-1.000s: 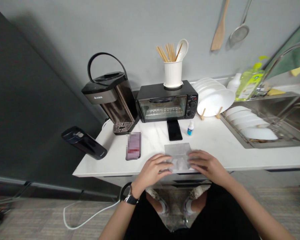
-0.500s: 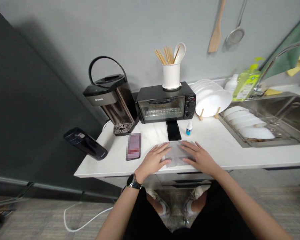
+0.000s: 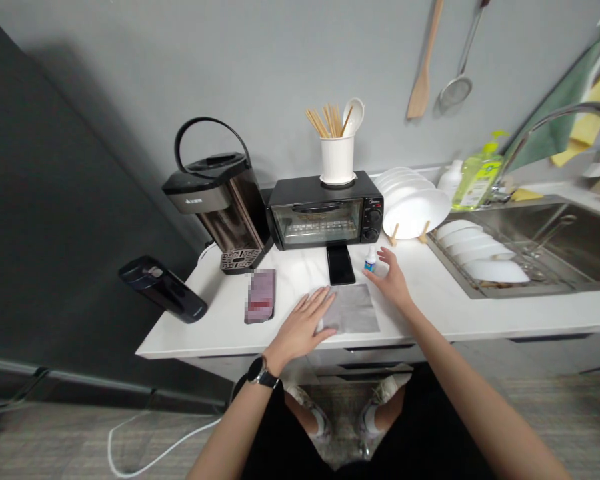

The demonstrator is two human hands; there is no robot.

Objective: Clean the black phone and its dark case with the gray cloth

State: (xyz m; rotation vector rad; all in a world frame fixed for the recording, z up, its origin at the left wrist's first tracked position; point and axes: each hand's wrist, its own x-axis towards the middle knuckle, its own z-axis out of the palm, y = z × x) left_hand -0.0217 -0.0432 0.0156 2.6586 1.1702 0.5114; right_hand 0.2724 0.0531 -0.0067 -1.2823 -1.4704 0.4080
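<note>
L hand [image 3: 305, 323] flat, spread on thin limp cloth [image 3: 353, 309]; R hand [image 3: 391, 277] open nr small dropper bottle [image 3: 369, 259], prob light, grip w/ fingertips at body.

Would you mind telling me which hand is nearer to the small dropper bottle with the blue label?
Right. The right hand is open just beside the dropper bottle; the left hand lies flat on the grey cloth, farther off.

The right hand [image 3: 393, 281] left the cloth [image 3: 353, 309], nearing the dropper bottle [image 3: 369, 259].

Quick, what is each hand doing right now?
Left hand: open, flat on the grey cloth.
Right hand: open, holding nothing, beside the small dropper bottle.
</note>
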